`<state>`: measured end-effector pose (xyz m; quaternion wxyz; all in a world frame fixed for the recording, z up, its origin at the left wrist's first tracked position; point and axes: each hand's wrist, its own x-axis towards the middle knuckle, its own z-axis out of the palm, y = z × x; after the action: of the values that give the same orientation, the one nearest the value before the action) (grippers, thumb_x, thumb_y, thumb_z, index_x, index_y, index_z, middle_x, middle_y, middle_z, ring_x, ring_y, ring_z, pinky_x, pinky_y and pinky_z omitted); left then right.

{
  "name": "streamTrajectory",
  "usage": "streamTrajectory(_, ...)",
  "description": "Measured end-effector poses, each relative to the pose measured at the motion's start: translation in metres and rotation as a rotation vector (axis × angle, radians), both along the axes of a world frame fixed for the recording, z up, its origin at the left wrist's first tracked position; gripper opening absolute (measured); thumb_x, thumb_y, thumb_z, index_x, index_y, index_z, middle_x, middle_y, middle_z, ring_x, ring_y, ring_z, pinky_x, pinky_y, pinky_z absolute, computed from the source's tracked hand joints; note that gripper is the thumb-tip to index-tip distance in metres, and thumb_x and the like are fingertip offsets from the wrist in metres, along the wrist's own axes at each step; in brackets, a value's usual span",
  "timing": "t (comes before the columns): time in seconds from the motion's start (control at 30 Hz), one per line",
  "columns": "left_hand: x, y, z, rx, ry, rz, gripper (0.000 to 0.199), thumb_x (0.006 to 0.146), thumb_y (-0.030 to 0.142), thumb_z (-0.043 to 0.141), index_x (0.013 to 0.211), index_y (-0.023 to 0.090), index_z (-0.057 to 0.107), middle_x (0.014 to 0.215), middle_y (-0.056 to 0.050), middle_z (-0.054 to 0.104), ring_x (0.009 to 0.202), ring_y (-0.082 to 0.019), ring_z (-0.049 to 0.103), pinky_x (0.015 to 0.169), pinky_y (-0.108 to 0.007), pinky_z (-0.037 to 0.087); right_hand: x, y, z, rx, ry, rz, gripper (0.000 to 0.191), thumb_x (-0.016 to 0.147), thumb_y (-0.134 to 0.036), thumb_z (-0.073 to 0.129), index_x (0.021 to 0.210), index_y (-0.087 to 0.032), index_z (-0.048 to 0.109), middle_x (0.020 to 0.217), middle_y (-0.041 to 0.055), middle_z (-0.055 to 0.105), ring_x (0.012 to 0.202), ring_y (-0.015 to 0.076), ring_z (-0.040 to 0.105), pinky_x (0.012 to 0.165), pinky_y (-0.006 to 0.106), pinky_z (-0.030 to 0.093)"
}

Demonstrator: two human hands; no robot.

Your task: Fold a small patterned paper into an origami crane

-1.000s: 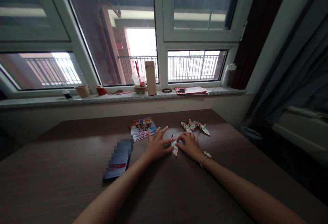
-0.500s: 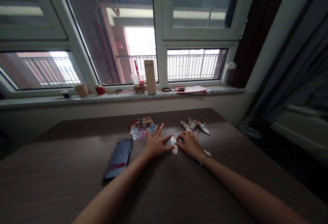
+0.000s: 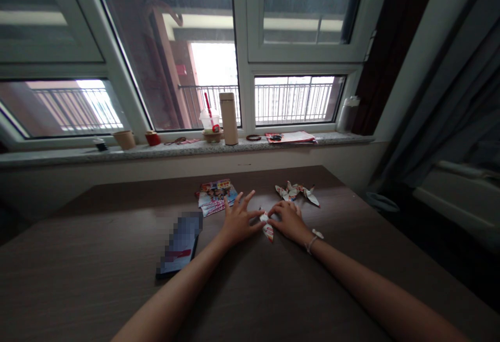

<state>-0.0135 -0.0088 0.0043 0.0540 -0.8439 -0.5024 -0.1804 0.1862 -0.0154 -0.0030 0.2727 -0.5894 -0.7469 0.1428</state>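
- A pair of bare hands meet over a dark wooden table (image 3: 273, 290), seen from the person's head. Take the paper between them as the clock's centre, twelve pointing toward the window.
- At the centre: a small folded paper (image 3: 267, 231), white with red print. Its near end tapers to a point aimed at about five o'clock.
- What has just changed: half a second ago that point aimed nearer six and the paper looked narrower. Now it has swung aside and more printed surface shows. The hands have barely shifted.
- What this suggests: the paper is probably being turned or shaped by the fingertips, with the handling under way.
- Left hand (image 3: 241, 219), between nine and ten: fingers fanned wide, thumb and index tips at the paper's edge. I cannot tell whether they pinch it or only steady it.
- Right hand (image 3: 288, 218), just past two: fingers curled, tips gathered at the paper. Whether they pinch cannot be told. A pale bracelet (image 3: 311, 243) circles its wrist.
- At one o'clock, beyond the right hand: a cluster of folded paper figures (image 3: 291, 192).
- At ten: printed cards (image 3: 217, 196), overlapping.
- Between eight and nine: a flat, dark-edged object (image 3: 179, 248), partly pixelated.
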Motion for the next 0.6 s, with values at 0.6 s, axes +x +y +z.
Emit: streamTrajectory(0.6, 0.0032, 0.0048, 0.0002, -0.132, 0.039, 0.160, 0.069, 0.074, 0.080, 0.040, 0.134, 0.047, 0.047, 0.158, -0.001, 0.022, 0.143, -0.043, 0.011, 0.105, -0.075, 0.000, -0.0003, 0.0002, -0.0015, -0.017, 0.020, -0.004, 0.015, 0.078, -0.037, 0.066, 0.090, -0.028, 0.069, 0.111, 0.0017, 0.060, 0.116, 0.0250, 0.045, 0.104, 0.049, 0.020)
